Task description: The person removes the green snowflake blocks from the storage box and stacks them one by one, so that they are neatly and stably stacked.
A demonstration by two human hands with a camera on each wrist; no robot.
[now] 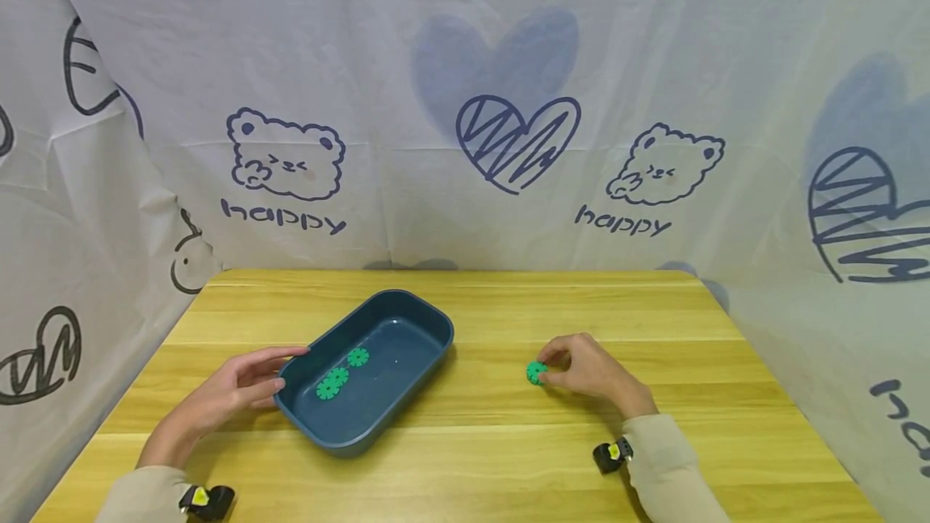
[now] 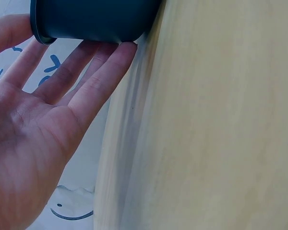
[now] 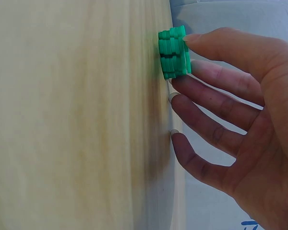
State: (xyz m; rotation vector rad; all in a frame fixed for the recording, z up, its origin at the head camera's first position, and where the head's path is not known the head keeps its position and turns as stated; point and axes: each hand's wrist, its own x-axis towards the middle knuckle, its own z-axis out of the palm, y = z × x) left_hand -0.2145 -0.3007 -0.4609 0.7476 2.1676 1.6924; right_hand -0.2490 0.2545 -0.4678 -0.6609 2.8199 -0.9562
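the deep, dark-blue, round-cornered plastic tray point(image 1: 388, 374) sits angled left of centre on the yellow wood-grain worktop point(image 1: 494, 466), probably steadied by the left hand point(image 1: 236, 386), whose grip is loose, nearly straight fingers against the outer wall. three green notched plastic discs point(image 1: 338, 378) lie inside, two overlapping. right of centre, the right hand point(image 1: 592, 370) pinches a short green notched stack point(image 1: 536, 372), likely keeping its layers together, with its lower fingers spread apart.
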